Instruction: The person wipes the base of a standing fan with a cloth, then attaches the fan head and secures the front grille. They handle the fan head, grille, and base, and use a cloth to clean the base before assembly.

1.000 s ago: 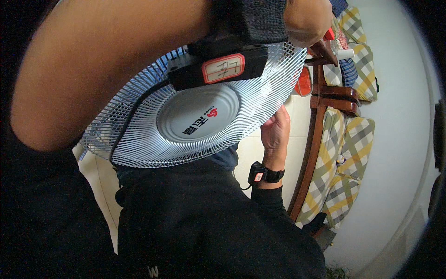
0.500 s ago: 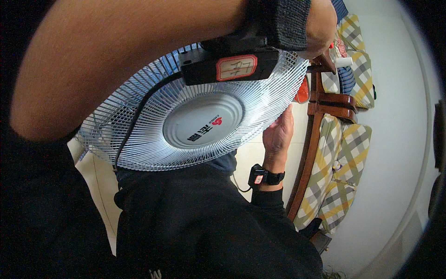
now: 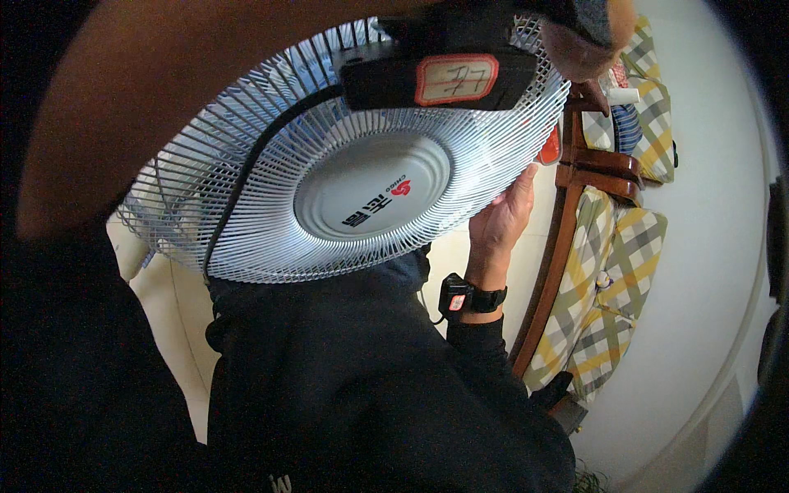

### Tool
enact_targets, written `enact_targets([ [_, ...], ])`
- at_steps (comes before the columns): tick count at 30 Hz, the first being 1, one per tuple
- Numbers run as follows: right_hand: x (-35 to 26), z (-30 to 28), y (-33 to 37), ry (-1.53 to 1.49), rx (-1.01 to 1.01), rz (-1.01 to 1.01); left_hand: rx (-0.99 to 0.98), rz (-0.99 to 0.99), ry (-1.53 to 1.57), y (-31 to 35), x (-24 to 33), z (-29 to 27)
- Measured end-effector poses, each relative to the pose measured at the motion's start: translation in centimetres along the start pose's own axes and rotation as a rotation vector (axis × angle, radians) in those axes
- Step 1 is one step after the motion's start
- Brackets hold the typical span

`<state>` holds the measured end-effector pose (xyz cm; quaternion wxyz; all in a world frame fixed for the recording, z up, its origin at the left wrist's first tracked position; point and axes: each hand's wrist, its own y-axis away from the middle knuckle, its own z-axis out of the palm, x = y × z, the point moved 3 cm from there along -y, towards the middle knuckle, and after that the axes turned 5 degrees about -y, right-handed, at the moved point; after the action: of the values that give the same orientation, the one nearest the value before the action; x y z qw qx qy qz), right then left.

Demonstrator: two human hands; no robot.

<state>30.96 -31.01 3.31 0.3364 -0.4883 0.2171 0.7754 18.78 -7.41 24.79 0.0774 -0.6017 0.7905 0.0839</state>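
A round fan with a pale wire guard (image 3: 263, 185) and a grey central disc (image 3: 370, 193) is tilted in front of my body. A thin black band curves across the wires. My left forearm crosses the top of the view, and a black box (image 3: 436, 80) with a red-edged label sits at its wrist, over the guard. My left hand (image 3: 585, 53) is at the guard's upper right edge, its fingers mostly hidden. My right hand (image 3: 503, 220), with a black wrist device (image 3: 462, 297), grips the guard's lower right rim. Its thumb points up and its fingers are partly behind the wires.
To the right stands a wooden bench (image 3: 544, 283) with checked cushions (image 3: 629, 255) against a white wall. A red object (image 3: 551, 146) shows just past the guard's rim. A white cylinder (image 3: 623, 96) is farther up. Pale floor tiles (image 3: 177, 304) lie below.
The whole view has shifted a little, so the guard and my left arm sit higher and slightly farther right. My right hand stays at the rim.
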Motion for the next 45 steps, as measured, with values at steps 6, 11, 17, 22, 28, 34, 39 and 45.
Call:
enact_targets([
  [6,0.2,0.6,0.0,-0.005,-0.023,-0.006,0.074,-0.023,0.062,0.4,-0.5,-0.2],
  [11,0.4,-0.4,-1.0,-0.04,-0.069,0.051,0.102,-0.031,0.094,0.3,-0.5,-0.2],
  [17,0.7,-2.0,-2.4,-0.198,-0.103,0.179,0.125,-0.041,0.102,0.3,-0.5,-0.3],
  [22,0.6,-1.6,-2.5,-0.144,-0.015,0.179,0.151,-0.05,0.112,-0.3,-0.5,-0.4],
  [28,0.2,-1.3,-2.6,-0.092,0.049,0.192,0.176,-0.061,0.127,-0.9,-0.6,-0.5],
  [34,-0.6,-1.3,-2.4,0.028,0.036,0.122,0.191,-0.078,0.133,-1.0,-0.7,-0.8],
  [39,-0.6,-1.7,-2.7,0.086,0.03,0.086,0.181,-0.071,0.144,-0.2,-0.4,-0.6],
  [45,0.1,-2.3,-3.4,-0.047,-0.003,0.189,0.19,-0.061,0.152,-0.4,-0.4,-0.7],
])
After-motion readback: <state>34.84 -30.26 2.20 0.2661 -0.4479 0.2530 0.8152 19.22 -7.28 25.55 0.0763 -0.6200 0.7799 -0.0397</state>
